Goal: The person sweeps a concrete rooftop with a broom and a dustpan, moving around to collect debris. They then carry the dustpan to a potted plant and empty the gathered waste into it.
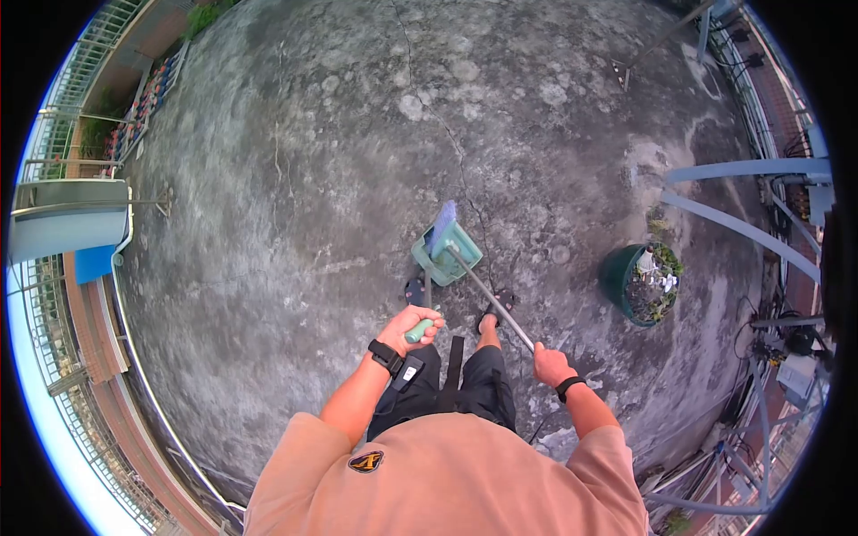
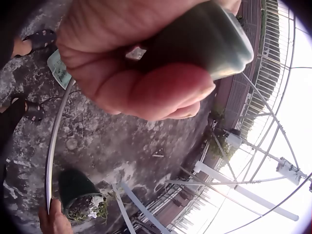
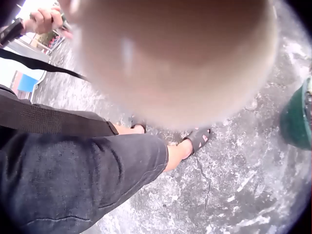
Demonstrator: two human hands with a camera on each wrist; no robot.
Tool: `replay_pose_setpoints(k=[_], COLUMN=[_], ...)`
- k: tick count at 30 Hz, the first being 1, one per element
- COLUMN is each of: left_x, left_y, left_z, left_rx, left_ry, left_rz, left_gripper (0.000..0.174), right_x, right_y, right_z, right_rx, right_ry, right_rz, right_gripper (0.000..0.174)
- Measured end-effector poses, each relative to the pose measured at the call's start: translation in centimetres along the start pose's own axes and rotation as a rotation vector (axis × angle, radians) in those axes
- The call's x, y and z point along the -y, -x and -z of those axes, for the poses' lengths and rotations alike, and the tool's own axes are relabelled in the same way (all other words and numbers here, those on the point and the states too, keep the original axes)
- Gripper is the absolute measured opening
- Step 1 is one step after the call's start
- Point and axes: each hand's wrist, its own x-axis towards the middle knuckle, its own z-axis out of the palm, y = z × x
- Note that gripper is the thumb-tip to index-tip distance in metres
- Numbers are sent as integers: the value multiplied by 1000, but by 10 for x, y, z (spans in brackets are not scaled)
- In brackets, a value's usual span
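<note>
In the head view a pale green dustpan (image 1: 460,243) rests on the concrete in front of the feet. My left hand (image 1: 413,329) has its fingers curled round the green grip (image 1: 418,331) of the dustpan's upright handle; the left wrist view shows that green grip (image 2: 202,41) inside the hand (image 2: 131,73). My right hand (image 1: 552,365) grips a long metal pole (image 1: 500,308) that slants down to the dustpan. Purplish bristles (image 1: 444,219) show at the pan. The right wrist view has the right hand (image 3: 175,58) large and blurred, hiding its hold.
A dark green planter (image 1: 619,275) with small plants stands on the right. Blue-grey metal bars (image 1: 742,170) reach in from the right edge. Sandalled feet (image 1: 500,308) stand just behind the dustpan. Railings and a blue panel (image 1: 95,264) line the left side.
</note>
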Motion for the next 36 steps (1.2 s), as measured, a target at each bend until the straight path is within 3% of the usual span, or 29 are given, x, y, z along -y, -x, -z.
replay_pose_setpoints(k=[2,4,8,14,18,20,21,22,25,28,30,31,36], left_x=[-2,-5,-8,-8,1,8,10,9,-2,-19,-30,-33,-26], left_y=[0,0,1,2,2,6,8,12,28,37,43,46,57], left_z=[6,14,22,15,22,19,19,17,3,-14,-32,-42,-101], left_rx=[-16,90,116,24,112,4,-3,6,31,75,114,121,212], left_ry=[14,65,56,68,0,-130,-158,-177,-309,-418,-512,-558,-787], left_rz=[-12,6,19,-23,26,-16,-8,-3,10,65,87,72,45], left_gripper=[16,12,12,15,13,11,9,9,8,9,11,11,22], right_x=[5,-11,-69,-87,-89,-77,-41,-28,20,76,100,123,152], right_y=[-5,2,19,44,68,88,105,114,142,164,165,178,195], right_z=[-6,-8,6,46,4,-24,-5,-23,-68,-99,-156,-118,-138], right_rx=[36,28,32,46,-44,-90,-12,0,-80,-212,-355,-341,-472], right_ry=[-12,38,141,177,-119,-392,-852,-1023,-1402,-1600,-1743,-1607,-1683], right_rz=[-24,-23,-154,-92,-238,-241,-436,-511,-497,-584,-583,-636,-745], right_gripper=[14,12,12,12,20,18,15,10,9,8,8,7,7])
